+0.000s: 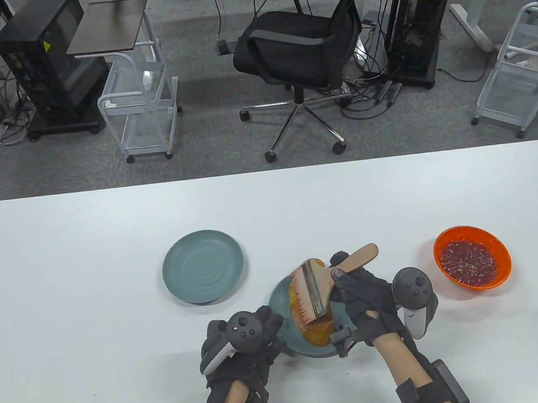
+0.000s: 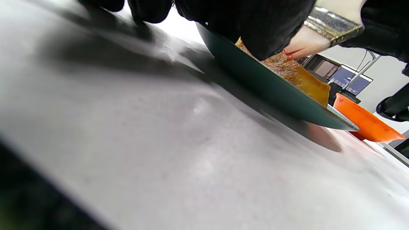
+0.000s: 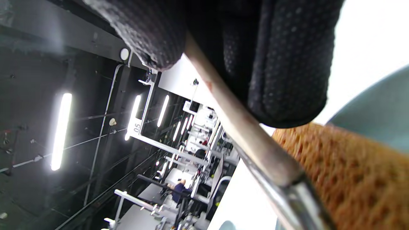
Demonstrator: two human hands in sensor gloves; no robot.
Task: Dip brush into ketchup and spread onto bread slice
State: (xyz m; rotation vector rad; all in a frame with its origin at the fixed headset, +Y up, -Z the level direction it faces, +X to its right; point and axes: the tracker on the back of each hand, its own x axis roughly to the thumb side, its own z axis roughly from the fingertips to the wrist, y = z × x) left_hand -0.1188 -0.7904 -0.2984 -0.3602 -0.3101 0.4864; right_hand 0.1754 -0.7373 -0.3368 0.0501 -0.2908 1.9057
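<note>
A bread slice (image 1: pixel 319 335), orange-brown with ketchup, lies on a teal plate (image 1: pixel 280 302) near the table's front middle. My right hand (image 1: pixel 345 282) grips the wooden handle of a wide brush (image 1: pixel 315 289). The brush's reddened bristles lie across the bread. My left hand (image 1: pixel 269 323) holds the plate's left rim, with some fingers on the table. An orange bowl of ketchup (image 1: pixel 472 257) stands to the right. The left wrist view shows the plate (image 2: pixel 271 86), bread (image 2: pixel 300 75) and bowl (image 2: pixel 364 123). The right wrist view shows the brush handle (image 3: pixel 238 119) and bread (image 3: pixel 351 174).
A second teal plate (image 1: pixel 204 273), with nothing on it, sits to the left of and a little behind the bread plate. The white table (image 1: pixel 89 280) runs to a far edge, with an office chair (image 1: pixel 297 48) and carts on the floor beyond.
</note>
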